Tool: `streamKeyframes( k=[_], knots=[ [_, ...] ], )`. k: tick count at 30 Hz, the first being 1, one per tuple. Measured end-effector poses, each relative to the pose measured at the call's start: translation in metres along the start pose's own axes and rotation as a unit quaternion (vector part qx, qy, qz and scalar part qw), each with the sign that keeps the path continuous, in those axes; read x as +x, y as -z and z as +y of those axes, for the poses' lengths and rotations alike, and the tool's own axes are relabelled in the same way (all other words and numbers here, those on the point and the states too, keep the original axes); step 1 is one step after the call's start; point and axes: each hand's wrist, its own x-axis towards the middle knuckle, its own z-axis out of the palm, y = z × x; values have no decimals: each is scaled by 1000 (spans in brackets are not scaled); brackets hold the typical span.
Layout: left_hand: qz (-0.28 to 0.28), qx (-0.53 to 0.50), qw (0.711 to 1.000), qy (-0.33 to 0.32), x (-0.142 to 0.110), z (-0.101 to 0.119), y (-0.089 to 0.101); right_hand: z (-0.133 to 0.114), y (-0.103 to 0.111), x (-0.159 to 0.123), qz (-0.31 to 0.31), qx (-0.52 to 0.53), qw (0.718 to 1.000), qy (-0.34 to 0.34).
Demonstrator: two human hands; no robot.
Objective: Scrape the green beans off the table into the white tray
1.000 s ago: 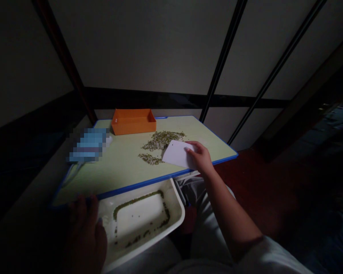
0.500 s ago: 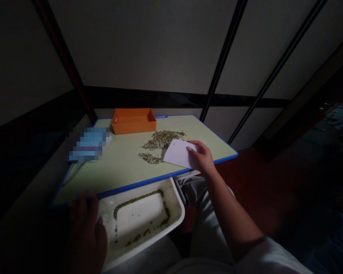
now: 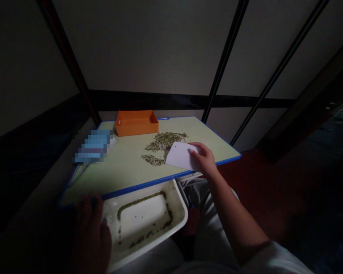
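Note:
In my right hand (image 3: 205, 158) is a flat white plastic scraper (image 3: 181, 156) with a small hole in one corner, pinched between thumb and fingers. Its left edge meets a spread of small green beans, like mung beans (image 3: 167, 140), lying on the pale green tabletop (image 3: 120, 167). A smaller patch of beans (image 3: 153, 160) lies nearer to me. Below the table's blue edge sits a white plastic basin (image 3: 180, 222) on my lap, beans lining its bottom edges. My left hand (image 3: 93, 232), deep in shadow, grips the basin's left end.
An orange open box (image 3: 137, 128) stands at the table's back left. Left of it lies a blurred-out blue item (image 3: 94, 146) with a pale cord or strap. Dark-framed panels (image 3: 154, 45) rise behind the table, and reddish floor (image 3: 254, 182) shows to the right.
The whole view has shifted slightly, moving everything a little right and down. The scraper and both hands keep nearly the same place relative to the table, and the beans look unchanged.

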Motion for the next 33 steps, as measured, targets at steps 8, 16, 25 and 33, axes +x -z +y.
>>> streamKeyframes(
  k=[8, 16, 25, 33],
  knots=[
    [8, -26, 999, 24, -5, -1, -4, -1, 0, -4, 0, 4, 1000, -21],
    [13, -30, 999, 5, -6, -4, -4, -3, -2, -5, -4, 12, 999, -31],
    [5, -22, 1000, 20, -2, -2, -2, -1, -1, -2, 2, 23, 1000, -14],
    [1, -13, 1000, 11, -2, -3, -2, -2, -1, -2, 14, 29, 999, -4]
  ],
)
